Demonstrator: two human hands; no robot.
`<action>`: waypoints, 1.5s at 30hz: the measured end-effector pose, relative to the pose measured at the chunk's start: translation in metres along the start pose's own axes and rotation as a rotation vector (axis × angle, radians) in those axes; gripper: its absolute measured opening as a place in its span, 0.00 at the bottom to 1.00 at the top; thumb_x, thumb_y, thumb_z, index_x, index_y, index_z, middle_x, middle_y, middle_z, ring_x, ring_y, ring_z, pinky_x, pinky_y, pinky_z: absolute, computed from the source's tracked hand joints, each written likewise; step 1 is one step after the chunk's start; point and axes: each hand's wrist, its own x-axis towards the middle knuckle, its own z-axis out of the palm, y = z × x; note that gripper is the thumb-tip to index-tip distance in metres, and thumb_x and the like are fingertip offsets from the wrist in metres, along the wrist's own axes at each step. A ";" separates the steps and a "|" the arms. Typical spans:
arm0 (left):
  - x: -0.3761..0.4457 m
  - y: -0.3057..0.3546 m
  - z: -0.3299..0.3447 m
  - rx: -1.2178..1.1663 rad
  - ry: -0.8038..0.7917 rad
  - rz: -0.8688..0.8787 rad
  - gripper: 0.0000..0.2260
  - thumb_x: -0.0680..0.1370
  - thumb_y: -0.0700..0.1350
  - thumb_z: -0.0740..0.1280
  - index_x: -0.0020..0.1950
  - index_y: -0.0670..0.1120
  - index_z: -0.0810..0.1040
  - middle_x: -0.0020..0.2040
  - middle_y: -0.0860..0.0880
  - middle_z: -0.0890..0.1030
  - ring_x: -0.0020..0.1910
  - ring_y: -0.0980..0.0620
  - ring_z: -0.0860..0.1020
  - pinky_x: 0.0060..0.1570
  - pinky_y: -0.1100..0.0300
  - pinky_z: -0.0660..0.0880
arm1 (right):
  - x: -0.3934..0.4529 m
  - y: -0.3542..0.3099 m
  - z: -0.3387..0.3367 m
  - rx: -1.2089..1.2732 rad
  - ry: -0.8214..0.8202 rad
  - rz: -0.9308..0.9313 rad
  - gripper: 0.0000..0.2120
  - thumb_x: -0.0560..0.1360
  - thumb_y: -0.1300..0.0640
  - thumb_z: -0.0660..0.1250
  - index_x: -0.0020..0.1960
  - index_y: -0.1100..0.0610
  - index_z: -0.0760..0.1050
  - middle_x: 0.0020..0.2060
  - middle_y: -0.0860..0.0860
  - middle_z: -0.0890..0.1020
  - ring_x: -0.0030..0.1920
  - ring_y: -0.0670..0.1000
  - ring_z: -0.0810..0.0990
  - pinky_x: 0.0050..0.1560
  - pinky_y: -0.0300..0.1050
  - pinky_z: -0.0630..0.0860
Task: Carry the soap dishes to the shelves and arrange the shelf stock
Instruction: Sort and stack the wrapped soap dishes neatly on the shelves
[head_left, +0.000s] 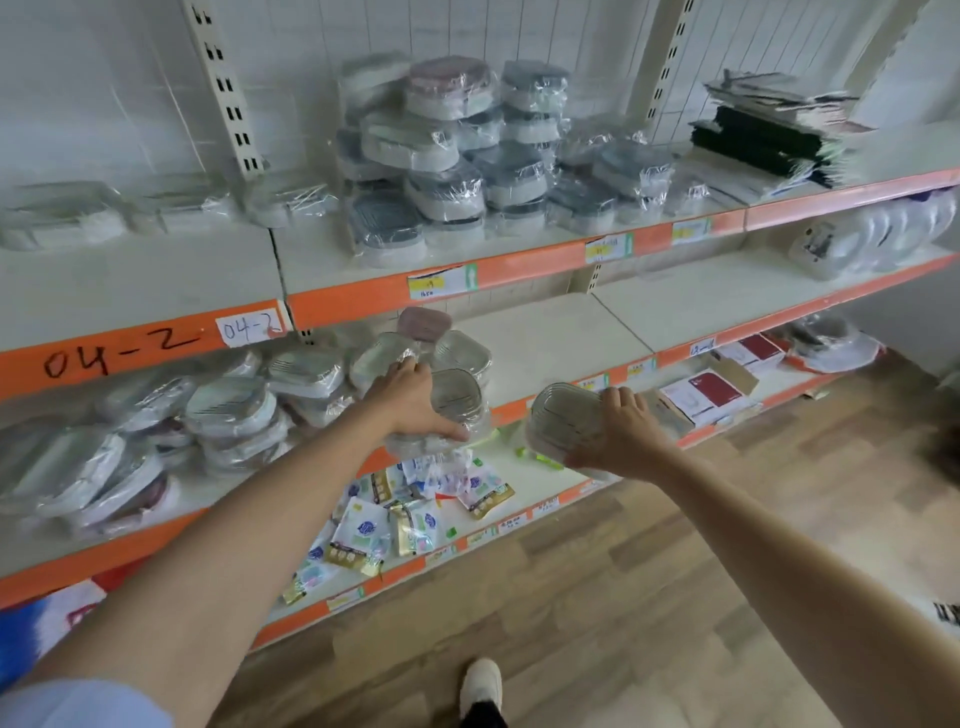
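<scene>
While the left hand (415, 400) gripped a wrapped soap dish (457, 402) at the middle shelf's (550, 343) front edge, the right hand (618, 431) clasped another soap dish (563, 421) just off it; each should be seated flat, rows squared.

- Back wall (104, 78) white, panelled, faint vertical seams; soft even light
- Slotted cream uprights (228, 98) run up the wall, tilted by the wide lens
- Shelf boards (545, 343) cream, each with an orange front edge (337, 306); "04-2" handwritten on the left strip
- Floor (649, 597) wood-look planks, brown and grey
</scene>
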 end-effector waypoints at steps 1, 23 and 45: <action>0.013 0.005 0.003 -0.024 -0.008 -0.005 0.54 0.64 0.69 0.71 0.76 0.39 0.54 0.77 0.42 0.54 0.76 0.44 0.56 0.71 0.49 0.61 | 0.013 0.008 -0.001 0.000 -0.011 -0.003 0.46 0.62 0.39 0.77 0.66 0.65 0.61 0.61 0.59 0.68 0.64 0.59 0.66 0.63 0.50 0.67; 0.246 0.122 0.049 -0.114 -0.007 -0.215 0.49 0.63 0.69 0.72 0.71 0.38 0.61 0.69 0.42 0.65 0.69 0.44 0.64 0.66 0.50 0.66 | 0.238 0.148 0.042 -0.001 -0.154 -0.049 0.44 0.62 0.37 0.75 0.66 0.63 0.62 0.62 0.57 0.68 0.64 0.58 0.66 0.64 0.49 0.66; 0.473 0.062 0.151 -0.120 0.237 -0.470 0.48 0.67 0.69 0.69 0.73 0.37 0.60 0.70 0.40 0.64 0.71 0.42 0.63 0.67 0.52 0.62 | 0.421 0.168 0.183 0.140 -0.102 -0.363 0.45 0.65 0.40 0.75 0.70 0.62 0.59 0.65 0.57 0.66 0.65 0.56 0.64 0.64 0.44 0.61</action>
